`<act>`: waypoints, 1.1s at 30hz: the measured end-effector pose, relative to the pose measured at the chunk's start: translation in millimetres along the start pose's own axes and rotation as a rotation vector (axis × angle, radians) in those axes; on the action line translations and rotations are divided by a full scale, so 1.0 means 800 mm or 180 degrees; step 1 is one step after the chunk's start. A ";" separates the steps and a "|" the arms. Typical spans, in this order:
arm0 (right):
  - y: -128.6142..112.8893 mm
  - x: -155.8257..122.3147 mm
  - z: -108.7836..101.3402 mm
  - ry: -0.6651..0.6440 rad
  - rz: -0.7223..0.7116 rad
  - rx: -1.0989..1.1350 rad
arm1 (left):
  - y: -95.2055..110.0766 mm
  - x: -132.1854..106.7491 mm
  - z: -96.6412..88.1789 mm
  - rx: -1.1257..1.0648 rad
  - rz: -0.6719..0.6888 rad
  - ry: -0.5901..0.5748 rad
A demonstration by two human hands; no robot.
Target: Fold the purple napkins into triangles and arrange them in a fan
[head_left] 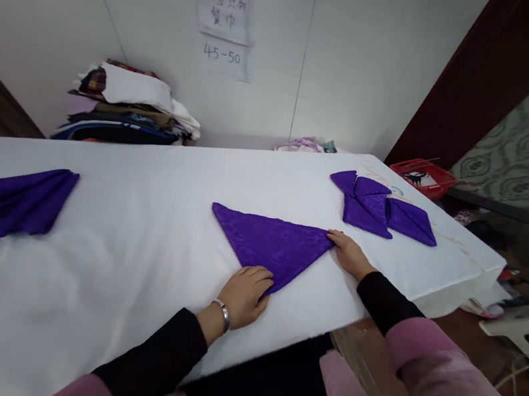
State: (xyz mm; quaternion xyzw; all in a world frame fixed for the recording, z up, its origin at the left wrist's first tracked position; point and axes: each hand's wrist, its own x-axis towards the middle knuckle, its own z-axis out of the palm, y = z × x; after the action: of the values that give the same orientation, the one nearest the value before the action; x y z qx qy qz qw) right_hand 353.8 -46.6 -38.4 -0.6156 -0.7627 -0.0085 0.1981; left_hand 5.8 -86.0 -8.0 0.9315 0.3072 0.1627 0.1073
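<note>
A purple cloth napkin (271,242) lies folded into a triangle on the white table (134,250). My left hand (244,294), with a silver bracelet on the wrist, rests flat on the triangle's near point, fingers stretched out. My right hand (349,251) lies flat with its fingertips on the triangle's right corner. Neither hand grips anything.
Several folded purple napkins (380,208) lie at the far right of the table. A loose purple cloth heap (8,199) sits at the left. Stacked fabrics (127,109) stand against the wall under a paper sign (224,12). A red basket (423,176) sits beyond the table's right end.
</note>
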 end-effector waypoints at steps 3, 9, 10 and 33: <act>0.010 -0.001 -0.003 -0.0152 -0.0069 0.0150 | -0.003 -0.002 0.001 0.0037 0.0033 0.0025; -0.002 -0.003 -0.024 -0.0381 -0.0365 0.0042 | -0.019 -0.021 -0.017 -0.0040 -0.0167 0.0410; -0.008 -0.006 -0.027 -0.0381 -0.0472 -0.0003 | -0.024 -0.026 -0.022 -0.0020 -0.0211 0.0515; -0.129 -0.100 -0.031 -0.0169 -0.1230 0.0493 | -0.042 -0.088 -0.059 0.0647 -0.0755 0.0386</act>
State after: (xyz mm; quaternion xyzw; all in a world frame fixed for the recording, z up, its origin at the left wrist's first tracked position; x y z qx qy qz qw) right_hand 277.2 -152.9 -17.1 -0.4407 -0.8699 0.0287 0.2194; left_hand -83.1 -97.7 8.6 0.8832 0.4358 0.1729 0.0122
